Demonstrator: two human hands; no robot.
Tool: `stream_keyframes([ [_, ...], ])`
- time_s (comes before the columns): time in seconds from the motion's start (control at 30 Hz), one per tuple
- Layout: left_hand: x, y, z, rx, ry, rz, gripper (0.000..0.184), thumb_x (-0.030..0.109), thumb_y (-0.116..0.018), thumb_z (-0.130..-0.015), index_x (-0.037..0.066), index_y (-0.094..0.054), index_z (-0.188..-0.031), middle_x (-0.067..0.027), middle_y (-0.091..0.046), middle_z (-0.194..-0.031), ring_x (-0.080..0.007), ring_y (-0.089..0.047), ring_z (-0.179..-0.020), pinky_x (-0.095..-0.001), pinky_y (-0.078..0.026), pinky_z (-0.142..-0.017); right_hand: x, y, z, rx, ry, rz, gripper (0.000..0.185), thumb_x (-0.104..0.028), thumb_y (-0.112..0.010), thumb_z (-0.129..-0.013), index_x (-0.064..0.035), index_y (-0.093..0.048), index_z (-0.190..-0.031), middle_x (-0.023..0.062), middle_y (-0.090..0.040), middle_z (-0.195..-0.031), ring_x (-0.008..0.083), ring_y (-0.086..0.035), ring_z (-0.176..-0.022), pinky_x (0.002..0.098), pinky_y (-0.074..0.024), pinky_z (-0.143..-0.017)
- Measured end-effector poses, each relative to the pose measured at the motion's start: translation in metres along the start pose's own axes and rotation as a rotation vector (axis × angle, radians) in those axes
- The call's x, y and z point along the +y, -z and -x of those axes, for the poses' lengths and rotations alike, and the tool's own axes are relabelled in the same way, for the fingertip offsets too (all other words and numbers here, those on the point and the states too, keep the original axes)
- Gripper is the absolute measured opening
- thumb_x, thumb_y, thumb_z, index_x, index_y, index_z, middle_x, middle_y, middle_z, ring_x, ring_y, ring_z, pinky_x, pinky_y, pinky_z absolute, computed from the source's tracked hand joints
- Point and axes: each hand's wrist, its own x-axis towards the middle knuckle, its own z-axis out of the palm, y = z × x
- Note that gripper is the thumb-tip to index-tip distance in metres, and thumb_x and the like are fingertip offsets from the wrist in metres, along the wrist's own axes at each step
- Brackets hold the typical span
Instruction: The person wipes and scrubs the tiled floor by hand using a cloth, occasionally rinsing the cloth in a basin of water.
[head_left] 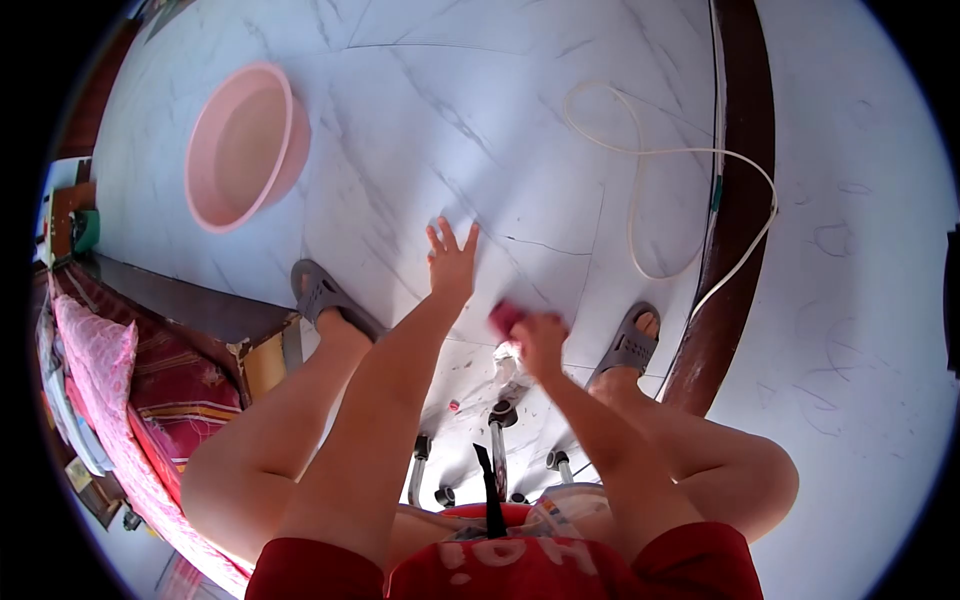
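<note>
My left hand (452,265) reaches down in front of me with its fingers spread, holding nothing, at or just over the marbled floor tiles (400,180). My right hand (542,345) is closed on a dark red cloth (508,318), low against the floor. The cloth is smeared by motion, and part of it is hidden under the hand. Just below that hand a white crumpled patch (507,365) shows on the floor; I cannot make out what it is. A tiny red piece (454,406) lies closer to me.
A pink basin (290,150) stands at the upper left. A white cable (640,153) loops over the floor at right, by the brown baseboard (745,200). Chair legs with casters (500,430) are beneath me, between my sandalled feet. A bed with red bedding (180,390) is at left.
</note>
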Motion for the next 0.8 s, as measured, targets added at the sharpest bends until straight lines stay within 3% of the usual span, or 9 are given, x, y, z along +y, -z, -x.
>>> stream_keyframes([
  [0.1, 0.003, 0.011, 0.002, -0.038, 0.012, 0.004, 0.094, 0.000, -0.065, -0.071, 0.025, -0.013, -0.145, -0.0311, 0.000, -0.146, -0.0522, -0.010, -0.133, -0.0476, -0.045, -0.091, -0.011, -0.015, 0.031, -0.019, 0.119, -0.390, 0.017, -0.003, -0.059, -0.058, -0.0127, -0.059, -0.072, 0.0075, -0.056, -0.076, 0.0283, -0.055, -0.079, 0.0423, -0.0417, -0.071],
  [0.17, 0.002, 0.009, 0.003, -0.032, 0.006, 0.019, 0.095, -0.001, -0.065, -0.069, 0.025, -0.014, -0.145, -0.0315, -0.001, -0.145, -0.0526, -0.011, -0.132, -0.0474, -0.046, -0.089, 0.002, -0.005, -0.001, 0.224, 0.075, -0.346, 0.019, 0.000, -0.059, -0.062, -0.0111, -0.060, -0.078, 0.0077, -0.058, -0.081, 0.0276, -0.057, -0.081, 0.0376, -0.0445, -0.071],
  [0.23, 0.001, 0.002, 0.000, -0.011, 0.003, 0.006, 0.095, -0.002, -0.066, -0.069, 0.025, -0.015, -0.145, -0.0315, -0.002, -0.145, -0.0527, -0.012, -0.132, -0.0472, -0.046, -0.088, 0.046, -0.003, -0.057, 0.495, -0.245, -0.535, 0.018, 0.000, -0.057, -0.072, -0.0048, -0.059, -0.088, 0.0130, -0.058, -0.090, 0.0314, -0.055, -0.083, 0.0404, -0.0444, -0.076],
  [0.37, 0.000, -0.003, 0.000, 0.055, 0.000, -0.017, 0.092, -0.002, -0.064, -0.071, 0.026, -0.016, -0.145, -0.0313, -0.004, -0.145, -0.0530, -0.016, -0.131, -0.0467, -0.048, -0.084, 0.135, 0.051, -0.178, 0.690, -0.324, -0.135, 0.031, 0.001, -0.053, -0.073, -0.0018, -0.058, -0.103, 0.0194, -0.057, -0.096, 0.0355, -0.055, -0.082, 0.0418, -0.0442, -0.075],
  [0.43, -0.001, -0.007, -0.002, 0.093, -0.005, -0.010, 0.085, 0.001, -0.059, -0.076, 0.026, -0.016, -0.145, -0.0311, -0.004, -0.145, -0.0524, -0.016, -0.131, -0.0480, -0.048, -0.084, 0.148, 0.045, -0.211, 0.575, -0.525, -0.375, 0.034, 0.000, -0.055, -0.072, -0.0040, -0.057, -0.105, 0.0201, -0.056, -0.098, 0.0374, -0.053, -0.086, 0.0437, -0.0439, -0.078],
  [0.57, -0.003, 0.012, 0.006, 0.027, -0.022, -0.008, 0.079, 0.003, -0.058, -0.078, 0.023, -0.019, -0.144, -0.0300, -0.007, -0.146, -0.0502, -0.015, -0.132, -0.0446, -0.048, -0.087, 0.047, -0.001, -0.182, 0.338, -0.184, 0.225, 0.032, -0.004, -0.060, -0.070, -0.0118, -0.056, -0.101, 0.0148, -0.054, -0.100, 0.0325, -0.051, -0.096, 0.0471, -0.0408, -0.078],
  [0.63, -0.017, 0.001, 0.009, 0.018, -0.039, 0.020, 0.075, 0.003, -0.058, -0.078, 0.020, -0.024, -0.143, -0.0282, -0.009, -0.146, -0.0475, -0.016, -0.133, -0.0423, -0.048, -0.088, -0.006, -0.016, -0.132, 0.236, 0.089, 0.037, 0.028, -0.006, -0.060, -0.068, -0.0154, -0.056, -0.094, 0.0092, -0.054, -0.095, 0.0308, -0.051, -0.093, 0.0454, -0.0351, -0.079],
  [0.7, -0.045, -0.044, 0.004, 0.322, -0.211, 0.298, 0.066, 0.005, -0.061, -0.075, 0.012, -0.037, -0.136, -0.0227, -0.017, -0.146, -0.0381, -0.019, -0.136, -0.0372, -0.048, -0.090, -0.038, -0.025, -0.089, 0.081, 0.113, -0.061, 0.028, -0.001, -0.060, -0.063, -0.0158, -0.058, -0.087, 0.0063, -0.055, -0.090, 0.0294, -0.052, -0.091, 0.0441, -0.0363, -0.074],
  [0.8, -0.080, -0.029, 0.042, 0.278, -0.179, 0.379, 0.034, 0.008, -0.062, -0.075, 0.006, -0.060, -0.109, -0.0142, -0.037, -0.139, -0.0269, -0.032, -0.131, -0.0353, -0.042, -0.097, -0.040, -0.026, -0.072, 0.017, 0.210, -0.289, 0.023, 0.002, -0.060, -0.062, -0.0135, -0.060, -0.079, 0.0069, -0.059, -0.082, 0.0294, -0.056, -0.082, 0.0409, -0.0416, -0.070],
])
